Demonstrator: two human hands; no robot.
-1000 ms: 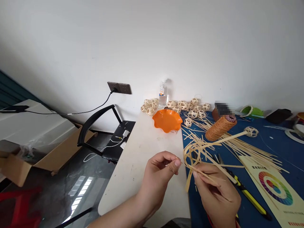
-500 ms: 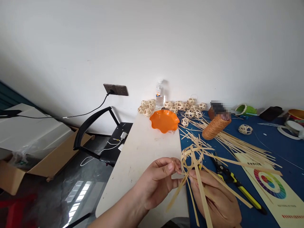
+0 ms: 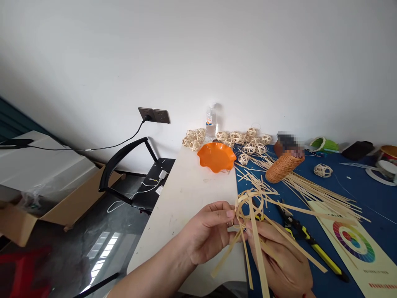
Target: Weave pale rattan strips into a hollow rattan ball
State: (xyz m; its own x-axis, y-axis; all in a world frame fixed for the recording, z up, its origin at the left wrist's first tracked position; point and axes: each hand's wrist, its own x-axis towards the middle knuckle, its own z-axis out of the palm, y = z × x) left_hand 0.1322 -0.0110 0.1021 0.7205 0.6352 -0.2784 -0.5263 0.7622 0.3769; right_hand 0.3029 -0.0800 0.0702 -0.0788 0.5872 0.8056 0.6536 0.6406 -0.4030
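Observation:
Between my hands is a half-woven ball of pale bamboo strips (image 3: 249, 205), its loose strip ends sticking out to the right and down toward me. My left hand (image 3: 212, 227) pinches the ball's left edge between thumb and fingers. Closed at the lower right, my right hand (image 3: 279, 254) grips the strips where they cross at the bottom of the ball. One broad strip passes in front of the right hand, and some fingertips are hidden behind the weave. Black and yellow pliers (image 3: 310, 240) lie right of my right hand.
A wavy orange dish (image 3: 216, 157) stands on the white tabletop, with a water bottle (image 3: 211, 121) behind. Finished woven balls (image 3: 249, 147) line the wall. Loose strips (image 3: 325, 194) and a twine-wrapped cylinder (image 3: 283, 166) lie on the blue mat. A colour-wheel booklet (image 3: 372, 269) is at the right.
My left thumb and fingers have shifted slightly up and right, onto the ball's edge. The ball has turned a little, and my right hand keeps its hold.

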